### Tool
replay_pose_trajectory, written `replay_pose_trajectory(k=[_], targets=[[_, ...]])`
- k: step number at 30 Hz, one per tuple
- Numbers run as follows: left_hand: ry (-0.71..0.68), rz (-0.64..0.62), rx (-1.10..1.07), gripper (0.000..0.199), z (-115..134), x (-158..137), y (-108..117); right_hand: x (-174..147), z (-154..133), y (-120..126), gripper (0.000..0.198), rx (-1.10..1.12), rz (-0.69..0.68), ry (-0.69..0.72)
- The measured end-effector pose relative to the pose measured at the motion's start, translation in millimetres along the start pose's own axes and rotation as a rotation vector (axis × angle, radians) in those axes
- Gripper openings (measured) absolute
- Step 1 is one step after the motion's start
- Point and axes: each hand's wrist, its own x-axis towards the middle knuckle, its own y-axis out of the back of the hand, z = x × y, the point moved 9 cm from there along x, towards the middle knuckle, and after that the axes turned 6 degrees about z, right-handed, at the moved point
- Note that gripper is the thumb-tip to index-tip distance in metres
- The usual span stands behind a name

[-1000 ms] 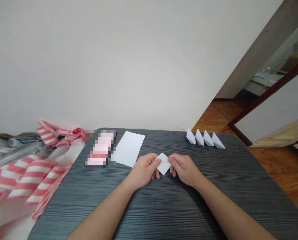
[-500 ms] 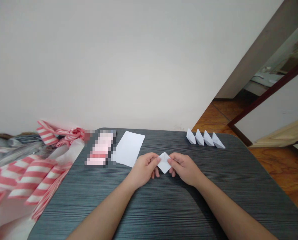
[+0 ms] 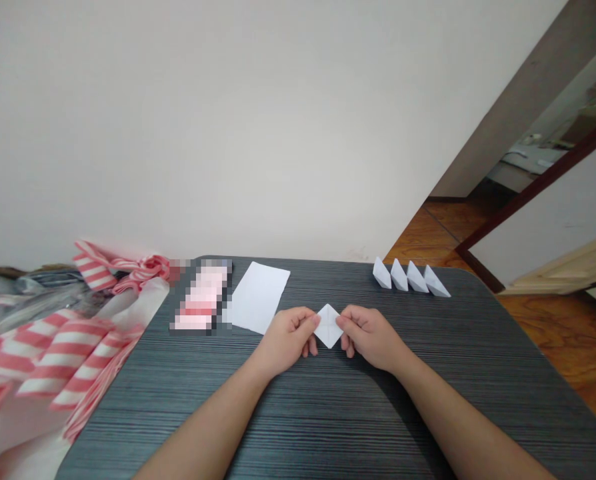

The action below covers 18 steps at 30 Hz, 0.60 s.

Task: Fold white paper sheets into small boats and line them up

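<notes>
A small folded paper point(image 3: 329, 327), white and diamond-shaped with crease lines crossing its face, is held between my two hands over the table. My left hand point(image 3: 291, 333) pinches its left corner between thumb and fingers. At the opposite corner, my right hand point(image 3: 368, 335) grips it the same way. The thumbs lie on the near face; the fingers behind the paper are partly hidden. Just beyond my left hand lies a flat white sheet of paper point(image 3: 259, 297).
Several folded white paper boats point(image 3: 412, 277) stand in a row at the table's far right. A blurred-out pink and white item point(image 3: 202, 297) lies at the far left of the dark table point(image 3: 298, 427). Red-and-white striped cloth point(image 3: 78, 347) is heaped left of the table, and a wall rises behind.
The folded paper now shows a flatter face with clearer crease lines. Both hands keep their grip and have shifted only slightly; the other things have stayed put.
</notes>
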Motion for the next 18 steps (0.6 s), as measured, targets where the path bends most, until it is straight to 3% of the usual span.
replay_pose_trajectory(k=[18], targets=[[-0.041,-0.029,0.136,0.03,11.0,-6.3,-4.4,-4.3,-8.0,-12.0,0.028,0.025,-0.086,0.02]])
